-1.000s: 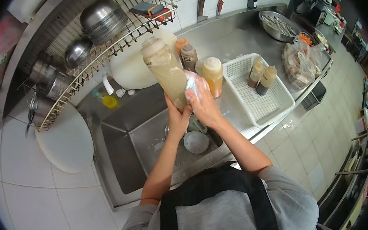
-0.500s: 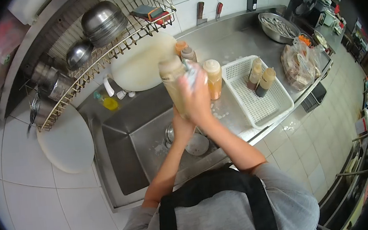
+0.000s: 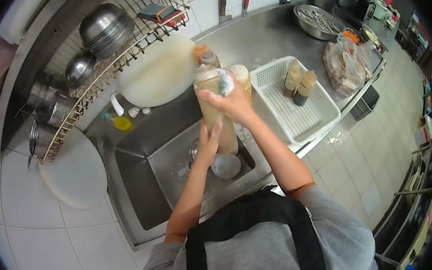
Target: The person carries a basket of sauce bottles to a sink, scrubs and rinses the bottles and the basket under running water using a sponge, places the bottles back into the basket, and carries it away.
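A tall squeeze bottle point(image 3: 206, 92), pale tan and cloudy, is held upright over the right end of the steel sink point(image 3: 132, 178). Its threaded neck shows no cap. My left hand point(image 3: 208, 142) is closed around the lower side of the bottle. Higher up, my right hand point(image 3: 232, 102) grips a white-and-green sponge or cloth point(image 3: 226, 82) against the bottle; which of the two I cannot tell. Just behind stand a bottle with a grey top point(image 3: 210, 58), an orange-topped bottle point(image 3: 200, 51) and a pale-capped bottle point(image 3: 240, 73), partly hidden by my right hand.
A white basket point(image 3: 323, 125) on the right holds two small sauce bottles point(image 3: 304, 88). A round metal lid or bowl point(image 3: 226, 166) lies in the sink. Steel bowls point(image 3: 106, 29) sit on the wire rack point(image 3: 117, 61). Two knives point(image 3: 223, 8) hang on the wall.
The bottle has gone from tilted to nearly upright, and both hands have shifted with it. The sponge or cloth stays at its upper side. The view has shifted slightly.
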The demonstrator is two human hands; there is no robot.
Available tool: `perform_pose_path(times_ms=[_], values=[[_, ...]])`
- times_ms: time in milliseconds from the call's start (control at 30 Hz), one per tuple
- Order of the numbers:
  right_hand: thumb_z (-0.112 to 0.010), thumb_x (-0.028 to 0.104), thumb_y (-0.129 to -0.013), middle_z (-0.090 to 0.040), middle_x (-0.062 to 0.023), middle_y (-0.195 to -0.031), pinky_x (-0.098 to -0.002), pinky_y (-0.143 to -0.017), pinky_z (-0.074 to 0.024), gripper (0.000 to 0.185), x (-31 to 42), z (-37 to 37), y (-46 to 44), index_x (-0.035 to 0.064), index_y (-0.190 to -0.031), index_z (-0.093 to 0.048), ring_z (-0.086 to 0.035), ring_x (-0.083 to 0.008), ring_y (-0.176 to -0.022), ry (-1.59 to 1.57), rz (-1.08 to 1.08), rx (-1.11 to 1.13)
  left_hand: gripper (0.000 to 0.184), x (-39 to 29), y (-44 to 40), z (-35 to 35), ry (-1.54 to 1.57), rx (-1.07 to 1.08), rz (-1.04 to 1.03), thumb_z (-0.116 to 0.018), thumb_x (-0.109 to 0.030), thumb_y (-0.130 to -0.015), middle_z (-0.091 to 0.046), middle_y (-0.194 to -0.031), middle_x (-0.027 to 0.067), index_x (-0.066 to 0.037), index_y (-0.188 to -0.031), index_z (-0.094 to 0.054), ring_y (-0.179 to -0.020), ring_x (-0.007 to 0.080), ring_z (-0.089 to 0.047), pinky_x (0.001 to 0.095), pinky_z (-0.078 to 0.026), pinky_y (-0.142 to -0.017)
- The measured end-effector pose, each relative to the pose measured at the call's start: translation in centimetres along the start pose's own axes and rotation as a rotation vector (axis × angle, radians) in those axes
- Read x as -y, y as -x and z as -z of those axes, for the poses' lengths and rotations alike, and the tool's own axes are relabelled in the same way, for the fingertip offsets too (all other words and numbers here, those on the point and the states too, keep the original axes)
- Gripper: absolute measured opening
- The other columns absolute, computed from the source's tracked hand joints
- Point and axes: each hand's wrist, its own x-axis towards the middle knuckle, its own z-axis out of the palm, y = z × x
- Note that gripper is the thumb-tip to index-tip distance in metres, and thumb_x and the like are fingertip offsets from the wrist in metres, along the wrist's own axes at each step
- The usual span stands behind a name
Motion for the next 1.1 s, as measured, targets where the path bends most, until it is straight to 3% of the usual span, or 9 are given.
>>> perform_pose_path(times_ms=[33,133,233,333,467,667,800,933,1100], values=[[-0.071,0.040,-0.085,-0.065,-0.0156,-0.106,-0.0348,-0.089,-0.0474,0.054,-0.2,-0.8,0.9,-0.0004,-0.119,-0.057,-0.062,-0.0209,-0.100,-0.038,-0.032,-0.014,0.058,0.4,-0.6,-0.4,-0.304,-0.228,-0.178,-0.072,-0.033,-0.089,-0.062,-0.112,0.0133,0.001,-0.129,-0.048,-0.100,0.0215,-0.062,0.0359,-0.046,-0.094],[-0.054,0.036,-0.097,-0.065,-0.0203,-0.102,-0.0387,-0.084,-0.0487,0.042,-5.2,-2.3,1.9,0.0006,-0.119,-0.058,-0.064,-0.0251,-0.094,-0.091,-0.085,0.003,0.052,-0.5,-2.3,-2.4,-0.113,-0.618,-0.215,-0.073,-0.019,-0.088,-0.062,-0.113,0.0116,0.002,-0.128,-0.048,-0.100,0.0190,-0.060,0.0338,-0.046,-0.091],[-0.051,0.038,-0.098,-0.065,-0.0199,-0.101,-0.0368,-0.075,-0.0529,0.044,-10.0,-0.8,3.9,-0.0008,-0.118,-0.059,-0.066,-0.0251,-0.088,0.099,-0.532,0.161,0.052,-0.4,-4.1,-1.3,-0.117,-0.632,-0.287,-0.074,-0.017,-0.085,-0.061,-0.114,0.0113,0.001,-0.127,-0.048,-0.101,0.0192,-0.059,0.0341,-0.046,-0.091],[-0.051,0.040,-0.097,-0.065,-0.0183,-0.099,-0.0326,-0.062,-0.0555,0.046,-11.7,-0.2,6.6,0.0000,-0.117,-0.061,-0.066,-0.0226,-0.081,-0.551,-0.709,-0.116,0.055,2.9,-6.2,-1.7,-0.298,-0.603,-0.325,-0.075,-0.017,-0.085,-0.062,-0.113,0.0116,0.001,-0.128,-0.047,-0.100,0.0208,-0.059,0.0346,-0.046,-0.091],[-0.052,0.040,-0.096,-0.067,-0.0142,-0.098,-0.0291,-0.055,-0.0551,0.044,-12.0,4.3,8.2,0.0039,-0.119,-0.062,-0.065,-0.0195,-0.078,-0.064,-0.670,-0.115,0.070,10.3,-9.3,-0.2,-0.648,-0.535,-0.204,-0.077,-0.024,-0.084,-0.048,-0.125,0.0191,0.000,-0.137,-0.038,-0.117,0.0312,-0.049,0.0412,-0.040,-0.098],[-0.061,0.040,-0.093,-0.070,-0.0135,-0.091,-0.0365,-0.077,-0.0506,0.046,-8.8,16.0,8.3,0.0040,-0.121,-0.062,-0.067,-0.0222,-0.081,0.420,-0.330,-0.327,0.081,14.5,-10.8,0.7,-0.663,-0.490,-0.072,-0.077,-0.027,-0.084,-0.035,-0.132,0.0237,-0.001,-0.145,-0.030,-0.123,0.0388,-0.039,0.0462,-0.036,-0.104],[-0.076,0.040,-0.082,-0.061,-0.0238,-0.120,-0.0413,-0.096,-0.0452,0.069,-11.8,23.3,6.9,0.0019,-0.134,-0.051,-0.059,-0.0342,-0.111,0.677,-0.069,-0.767,0.092,14.8,-10.8,1.9,-0.725,-0.369,-0.104,-0.077,-0.023,-0.084,-0.029,-0.139,0.0251,-0.002,-0.150,-0.018,-0.128,0.0385,-0.038,0.0455,-0.034,-0.108],[-0.082,0.050,-0.071,-0.051,-0.0278,-0.132,-0.0495,-0.104,-0.0377,0.091,-14.0,25.2,4.1,0.0048,-0.141,-0.044,-0.043,-0.0420,-0.126,0.772,-0.163,-0.688,0.098,14.6,-9.3,0.8,-0.463,-0.387,-0.020,-0.075,-0.021,-0.085,-0.022,-0.146,0.0255,-0.003,-0.152,-0.006,-0.132,0.0391,-0.034,0.0464,-0.029,-0.111],[-0.084,0.052,-0.064,-0.053,-0.0256,-0.125,-0.0511,-0.100,-0.0395,0.088,-15.9,24.4,0.4,0.0062,-0.132,-0.051,-0.046,-0.0455,-0.119,0.958,-0.277,-0.753,0.095,13.6,-6.0,-0.7,-0.572,-0.472,0.041,-0.073,-0.019,-0.086,-0.021,-0.146,0.0249,-0.004,-0.152,-0.007,-0.133,0.0386,-0.032,0.0470,-0.029,-0.111]])
